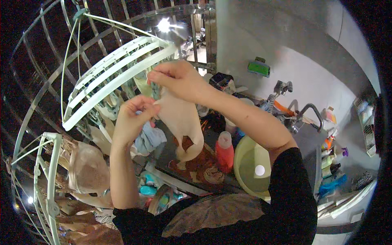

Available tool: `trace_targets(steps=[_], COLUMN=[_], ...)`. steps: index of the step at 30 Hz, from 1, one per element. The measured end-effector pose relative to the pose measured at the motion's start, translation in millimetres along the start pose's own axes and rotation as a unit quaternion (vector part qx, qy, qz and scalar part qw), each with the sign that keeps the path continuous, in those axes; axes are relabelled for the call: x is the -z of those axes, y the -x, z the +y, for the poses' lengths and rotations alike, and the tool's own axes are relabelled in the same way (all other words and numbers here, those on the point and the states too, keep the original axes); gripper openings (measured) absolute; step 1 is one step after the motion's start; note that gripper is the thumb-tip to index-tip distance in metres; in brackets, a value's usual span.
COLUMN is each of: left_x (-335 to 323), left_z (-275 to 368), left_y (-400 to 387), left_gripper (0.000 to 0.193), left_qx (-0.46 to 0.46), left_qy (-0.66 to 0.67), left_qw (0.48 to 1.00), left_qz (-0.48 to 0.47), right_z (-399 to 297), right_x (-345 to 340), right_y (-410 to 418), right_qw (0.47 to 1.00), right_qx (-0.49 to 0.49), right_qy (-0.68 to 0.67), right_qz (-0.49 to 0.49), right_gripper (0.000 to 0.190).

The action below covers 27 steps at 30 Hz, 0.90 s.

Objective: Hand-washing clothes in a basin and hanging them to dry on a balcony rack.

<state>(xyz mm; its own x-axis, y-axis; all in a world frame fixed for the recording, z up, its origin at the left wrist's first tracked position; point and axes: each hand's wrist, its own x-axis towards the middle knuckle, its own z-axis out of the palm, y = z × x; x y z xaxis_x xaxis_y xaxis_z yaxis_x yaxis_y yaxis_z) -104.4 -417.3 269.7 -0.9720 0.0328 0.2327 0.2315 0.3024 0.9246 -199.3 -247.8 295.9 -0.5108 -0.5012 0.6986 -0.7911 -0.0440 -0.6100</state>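
A pale beige cloth garment (180, 118) hangs stretched from both hands, with an opening near its lower end. My left hand (136, 114) pinches its left upper edge between thumb and fingers. My right hand (174, 79) is higher, pinching the garment's upper corner close beneath the rim of a white plastic clip hanger (122, 79). That rectangular hanger hangs tilted on cords, with many clips and small laundry pieces under it. Light blue cloth (150, 139) hangs just behind and below my left hand.
A second white clip hanger (52, 180) holds beige and brown laundry at lower left. Metal window bars (46, 88) curve behind both. Below are a red bottle (224, 154), a yellow-green basin (242, 180) and brown cloth (196, 162); a faucet (312, 113) stands at right.
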Motion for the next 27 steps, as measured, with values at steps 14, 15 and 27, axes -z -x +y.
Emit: trace_targets(steps=[14,15,27], left_x=[-17.3,-19.5,-39.7], left_z=[-11.5,-19.2,-91.4], left_y=[-17.0,-14.1,35.4], left_gripper=[0.014,0.015,0.034], left_qx=[-0.098,-0.063,-0.023], left_qy=[0.065,0.066,0.221], left_qw=[0.981,0.982,0.974], left_qz=[0.155,0.164,0.038], right_z=[16.5,19.0,17.9], right_x=[24.8,26.7,34.1], right_y=[-0.1,5.8,76.6], right_qw=[0.961,0.888,0.992], right_qx=[0.137,0.29,-0.118], right_qy=[0.232,0.304,-0.024], right_qz=[0.063,0.187,-0.026], right_gripper=[0.036,0.039,0.026])
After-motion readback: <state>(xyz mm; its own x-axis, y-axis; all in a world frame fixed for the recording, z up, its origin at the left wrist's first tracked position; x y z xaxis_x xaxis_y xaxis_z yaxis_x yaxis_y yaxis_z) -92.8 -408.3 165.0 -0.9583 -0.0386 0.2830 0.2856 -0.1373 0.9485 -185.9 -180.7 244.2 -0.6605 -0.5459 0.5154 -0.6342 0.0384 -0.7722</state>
